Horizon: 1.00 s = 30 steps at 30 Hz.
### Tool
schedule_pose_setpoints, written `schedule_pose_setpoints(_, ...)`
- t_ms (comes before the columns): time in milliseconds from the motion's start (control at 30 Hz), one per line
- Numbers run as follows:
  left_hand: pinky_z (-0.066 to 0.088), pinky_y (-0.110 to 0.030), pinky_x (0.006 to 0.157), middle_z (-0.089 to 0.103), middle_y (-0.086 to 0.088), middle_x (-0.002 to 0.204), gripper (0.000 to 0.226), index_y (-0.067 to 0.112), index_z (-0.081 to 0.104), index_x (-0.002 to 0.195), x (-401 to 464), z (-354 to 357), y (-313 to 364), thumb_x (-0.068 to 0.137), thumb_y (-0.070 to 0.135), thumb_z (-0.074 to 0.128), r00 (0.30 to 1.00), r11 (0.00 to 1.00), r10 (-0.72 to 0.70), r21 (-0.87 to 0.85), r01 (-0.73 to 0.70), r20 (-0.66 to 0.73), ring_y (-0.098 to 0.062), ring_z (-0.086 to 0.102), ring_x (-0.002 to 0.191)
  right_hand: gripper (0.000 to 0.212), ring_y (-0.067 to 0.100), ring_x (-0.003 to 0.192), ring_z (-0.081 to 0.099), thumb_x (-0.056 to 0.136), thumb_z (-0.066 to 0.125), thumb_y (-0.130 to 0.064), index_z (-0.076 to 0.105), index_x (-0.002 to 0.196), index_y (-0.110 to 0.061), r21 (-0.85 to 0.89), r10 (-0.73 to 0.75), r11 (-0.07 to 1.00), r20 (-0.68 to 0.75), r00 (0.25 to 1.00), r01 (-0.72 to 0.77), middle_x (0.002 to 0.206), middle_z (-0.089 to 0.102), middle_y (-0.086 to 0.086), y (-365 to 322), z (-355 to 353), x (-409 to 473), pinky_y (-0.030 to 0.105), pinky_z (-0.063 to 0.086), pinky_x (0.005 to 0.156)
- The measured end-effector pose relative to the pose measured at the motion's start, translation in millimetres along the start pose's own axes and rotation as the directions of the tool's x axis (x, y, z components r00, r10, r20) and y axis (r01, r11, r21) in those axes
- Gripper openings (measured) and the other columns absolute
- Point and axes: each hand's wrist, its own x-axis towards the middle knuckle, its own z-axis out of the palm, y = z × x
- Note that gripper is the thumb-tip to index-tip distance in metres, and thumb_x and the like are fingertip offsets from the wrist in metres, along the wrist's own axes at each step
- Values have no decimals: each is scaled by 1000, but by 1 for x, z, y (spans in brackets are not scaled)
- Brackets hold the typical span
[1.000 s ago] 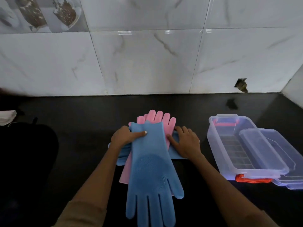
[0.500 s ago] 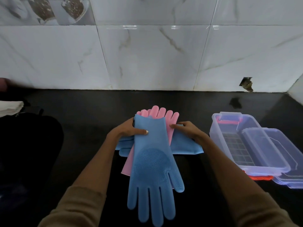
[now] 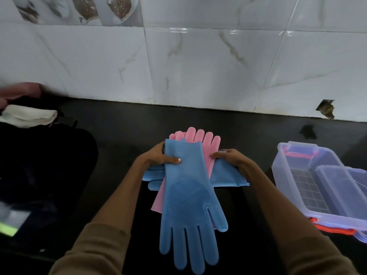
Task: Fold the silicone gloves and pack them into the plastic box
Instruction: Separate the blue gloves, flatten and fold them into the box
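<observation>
While both hands (image 3: 194, 161) grip gloves (image 3: 186, 195), black counter (image 3: 248, 135), marble-tiled wall (image 3: 198, 66)

The top blue glove (image 3: 187, 187) is covering most of the pink glove (image 3: 200, 135) and the middle of the second blue glove (image 3: 228, 175). The left hand (image 3: 156, 157) is hiding its fingers behind the cuff. The frame's right edge is cutting off the plastic box (image 3: 294, 175). Blurred cloth items (image 3: 27, 114) are lying at far left, unidentifiable.
</observation>
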Motion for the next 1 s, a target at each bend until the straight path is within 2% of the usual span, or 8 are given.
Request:
schedule_pose_setpoints(300,50,-32,90,60,1,122,76,21,45,131,-42,-56,-34,67,29,84,983,993,-107,31,113,-147,-17,60,106,34,27,96,66,78,70,-34,67,106,-15,-39,-16,999,133,991,21,104,70,9,-35,71,4,43,51,94)
schedule_pose_setpoints(533,47,-37,100,59,1,125,75,20,46,132,-76,-104,-63,68,24,84,958,981,-185,14,193,-219,-19,58,112,23,22,86,67,77,71,-27,69,95,-14,-11,-75,997,240,968,80,99,71,10,-60,133,5,33,55,71)
schedule_pose_setpoints(633,46,-35,99,60,1,123,75,19,45,131,-85,-118,-73,67,21,84,945,977,-210,-14,213,-252,-19,58,113,31,25,94,65,77,71,-28,67,103,-11,-29,-62,997,238,969,71,103,69,11,-68,153,7,37,54,82)
schedule_pose_setpoints(767,49,-30,91,66,3,112,63,17,56,121,-91,-124,-77,65,17,86,935,983,-174,-4,182,-309,-18,62,110,28,23,93,64,77,71,-26,67,100,-11,-47,-87,994,211,974,99,106,68,12,-73,166,8,34,52,77)
schedule_pose_setpoints(833,52,-36,93,69,-1,110,61,12,62,115,-93,-123,-79,60,18,88,912,984,-159,9,176,-379,-19,64,106,31,23,97,62,77,71,-27,65,103,-10,-64,-117,989,194,974,132,111,66,12,-73,168,8,34,51,82)
schedule_pose_setpoints(900,52,-42,94,68,-3,111,66,12,62,114,-96,-118,-78,56,26,90,866,982,-141,46,185,-479,-20,64,104,44,22,101,60,79,68,-35,61,113,-9,-169,-193,962,142,971,216,116,63,10,-71,171,6,36,49,85)
schedule_pose_setpoints(933,49,-43,95,67,-3,113,69,12,60,115,-98,-114,-77,56,34,89,830,970,-126,106,217,-544,-21,63,105,49,21,102,58,80,65,-41,58,117,-10,-312,-258,912,73,963,267,118,62,9,-70,174,3,37,47,85)
schedule_pose_setpoints(1000,40,-44,99,60,-4,118,69,15,56,116,-103,-104,-75,62,50,81,739,893,-44,305,330,-672,-27,55,111,52,25,108,54,83,56,-50,55,119,-13,-692,-476,669,-120,871,270,121,58,10,-68,183,-7,41,42,91)
